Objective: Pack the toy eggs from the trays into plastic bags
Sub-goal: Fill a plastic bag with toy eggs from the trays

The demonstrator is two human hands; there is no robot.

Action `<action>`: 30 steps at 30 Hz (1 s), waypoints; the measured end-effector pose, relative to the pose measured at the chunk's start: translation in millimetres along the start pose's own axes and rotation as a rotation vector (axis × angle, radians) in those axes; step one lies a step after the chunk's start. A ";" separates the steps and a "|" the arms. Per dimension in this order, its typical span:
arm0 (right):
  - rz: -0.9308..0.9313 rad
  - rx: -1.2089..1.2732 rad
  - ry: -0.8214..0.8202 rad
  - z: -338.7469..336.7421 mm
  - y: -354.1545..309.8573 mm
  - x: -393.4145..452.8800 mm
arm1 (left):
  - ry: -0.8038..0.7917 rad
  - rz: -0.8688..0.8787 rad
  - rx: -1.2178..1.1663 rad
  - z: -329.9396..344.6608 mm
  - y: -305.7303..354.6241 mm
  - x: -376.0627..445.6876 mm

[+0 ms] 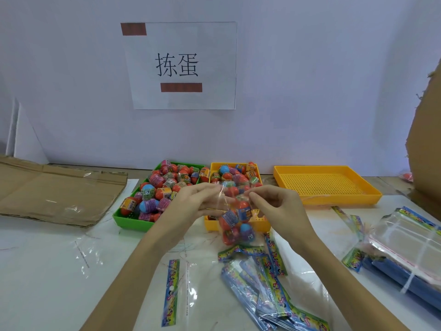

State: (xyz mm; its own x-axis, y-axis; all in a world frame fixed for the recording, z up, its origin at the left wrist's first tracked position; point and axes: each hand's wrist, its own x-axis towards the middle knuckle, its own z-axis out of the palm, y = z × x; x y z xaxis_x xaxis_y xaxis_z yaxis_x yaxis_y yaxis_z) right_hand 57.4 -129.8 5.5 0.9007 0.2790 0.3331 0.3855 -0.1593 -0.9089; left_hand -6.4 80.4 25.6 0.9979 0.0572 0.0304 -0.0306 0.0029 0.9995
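A clear plastic bag (235, 223) with several toy eggs inside hangs above the table's middle. My left hand (191, 201) pinches its top edge on the left side, and my right hand (274, 203) pinches the top on the right. Behind the hands, a green tray (130, 219) is heaped with red, blue and pink toy eggs (167, 185). Next to it a yellow tray (261, 223) holds more eggs; the bag and my hands hide much of it.
An empty yellow perforated tray (327, 185) stands at the back right. Loose bags with colourful header strips (262, 278) lie in front, a bundled stack of bags (405, 244) at the right, flattened cardboard (55, 189) at the left, and a cardboard box (427, 144) at the right edge.
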 end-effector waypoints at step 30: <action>0.050 0.139 -0.146 -21.4 3.4 6.1 | 0.089 0.079 0.002 -15.4 -9.3 -0.4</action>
State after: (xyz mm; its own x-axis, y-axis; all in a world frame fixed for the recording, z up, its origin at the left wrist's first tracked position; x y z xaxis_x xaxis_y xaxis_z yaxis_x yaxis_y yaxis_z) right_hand 68.4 -148.9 9.8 0.8755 0.4096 0.2564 0.3008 -0.0469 -0.9525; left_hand -7.4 95.7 16.2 0.9834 0.1454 0.1084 -0.1085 -0.0068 0.9941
